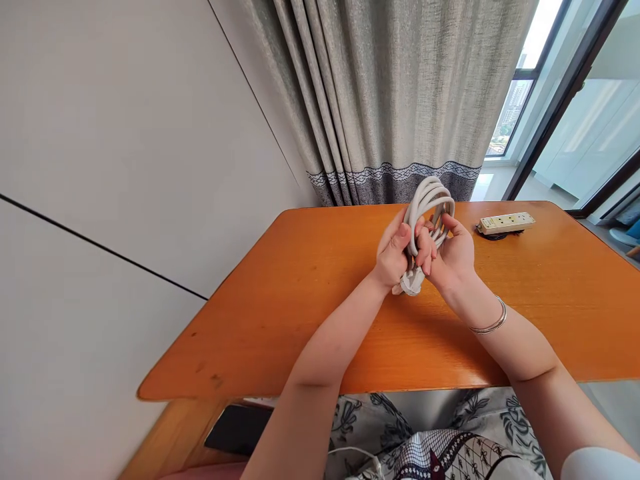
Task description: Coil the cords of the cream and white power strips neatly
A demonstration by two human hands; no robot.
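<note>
A white power cord (427, 193), looped into a coil, is held up above the wooden table between both hands. My left hand (393, 257) grips the left side of the coil, thumb lying along the loops. On the other side, my right hand (454, 257) has its fingers curled around and through the coil. Below the fingers hangs the cord's white plug (412, 283). Part of the coil is hidden behind the fingers of my right hand.
The orange-brown wooden table (240, 320) spreads under my arms. At its far right lies a cream power strip (506, 223) with a dark cord beside it. A grey curtain (395, 87) hangs behind the table. Below the near edge sits a dark flat object (244, 430).
</note>
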